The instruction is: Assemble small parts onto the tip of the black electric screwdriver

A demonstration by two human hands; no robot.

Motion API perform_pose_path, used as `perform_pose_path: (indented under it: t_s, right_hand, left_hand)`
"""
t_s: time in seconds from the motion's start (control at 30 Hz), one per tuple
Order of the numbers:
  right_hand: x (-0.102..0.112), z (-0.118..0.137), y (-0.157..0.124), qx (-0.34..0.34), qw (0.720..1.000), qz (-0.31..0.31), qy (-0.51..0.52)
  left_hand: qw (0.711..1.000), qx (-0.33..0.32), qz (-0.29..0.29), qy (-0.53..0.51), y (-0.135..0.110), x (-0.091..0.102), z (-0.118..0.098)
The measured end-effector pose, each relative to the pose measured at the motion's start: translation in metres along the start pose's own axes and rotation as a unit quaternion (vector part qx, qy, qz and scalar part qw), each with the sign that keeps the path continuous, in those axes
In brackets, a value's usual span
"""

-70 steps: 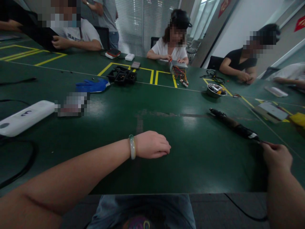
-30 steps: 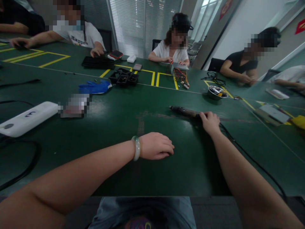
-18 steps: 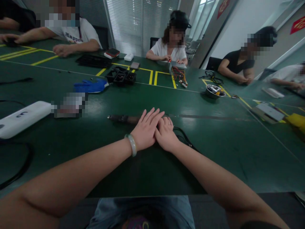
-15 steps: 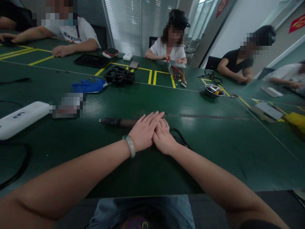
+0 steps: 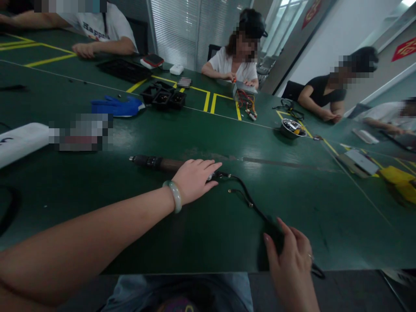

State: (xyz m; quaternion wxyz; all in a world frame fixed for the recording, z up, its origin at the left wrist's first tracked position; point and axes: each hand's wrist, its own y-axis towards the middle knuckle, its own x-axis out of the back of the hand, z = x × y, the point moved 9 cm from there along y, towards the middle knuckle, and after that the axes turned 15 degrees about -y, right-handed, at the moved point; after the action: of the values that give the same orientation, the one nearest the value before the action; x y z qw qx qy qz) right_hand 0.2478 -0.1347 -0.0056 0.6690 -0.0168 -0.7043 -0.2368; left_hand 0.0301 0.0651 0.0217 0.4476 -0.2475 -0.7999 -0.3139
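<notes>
An electric screwdriver [image 5: 169, 164] with a brown body and a black front end lies on the green table [image 5: 195, 234], its tip pointing left. My left hand [image 5: 195, 180], with a pale bangle at the wrist, lies over the rear of the screwdriver, fingers stretched out flat. A black cord [image 5: 242, 184] runs from that rear end toward the lower right, and a short lead with a small ring end branches from it. At the table's front edge is my right hand [image 5: 290, 255], thumb and fingers apart around the cord; dark shadow hides whether it touches.
Left lie a white numbered device [image 5: 24, 141], a blurred-out flat object [image 5: 81, 134] and a blue glove [image 5: 117, 107]. Farther back are black plastic parts [image 5: 162, 96], a metal bowl [image 5: 292, 132] and a grey box with coloured wires [image 5: 243, 89]. Several people sit around the table.
My right hand has left my left hand and moved down and right along the cord. My left hand stays on the screwdriver. The view has shifted slightly.
</notes>
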Motion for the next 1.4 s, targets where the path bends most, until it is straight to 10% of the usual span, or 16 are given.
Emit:
perform_pose_path:
  t_s: [0.17, 0.37, 0.63, 0.9, 1.4]
  right_hand:
    - [-0.001, -0.054, -0.003, -0.053, 0.999, 0.011, 0.007]
    - [0.04, -0.077, 0.086, -0.082, 0.987, -0.133, -0.028]
    - [-0.02, 0.003, 0.228, -0.087, 0.996, -0.009, 0.031]
    - [-0.063, 0.066, 0.22, 0.089, 0.987, 0.055, 0.121]
    - [-0.016, 0.122, 0.154, 0.331, 0.921, 0.204, 0.009]
  left_hand:
    - [1.0, 0.008, 0.005, -0.002, 0.0, 0.002, -0.002]
    - [1.0, -0.01, 0.027, 0.007, -0.004, 0.002, -0.012]
    - [0.999, -0.024, 0.044, 0.013, -0.007, 0.003, -0.02]
    - [0.999, 0.011, 0.024, 0.021, -0.005, 0.007, -0.015]
    - [0.995, 0.074, 0.007, 0.059, 0.004, 0.009, 0.01]
